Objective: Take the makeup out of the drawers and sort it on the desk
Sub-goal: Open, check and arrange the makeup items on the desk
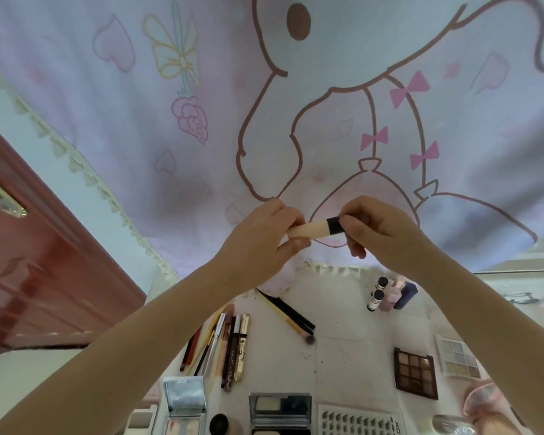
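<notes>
Little can be read here. On the white plastic tray of false lashes [358, 420], at six o'clock on the bench, the letters "XO" stand sideways at its right edge; anything after them is cut off by the frame. The gold mascara tube [242, 346], at about seven o'clock in the row of pencils, bears a dark printed label too small to make out. The two small white bottles with black caps [377, 296], at about four o'clock, carry black bands of lettering, blurred beyond reading.
</notes>
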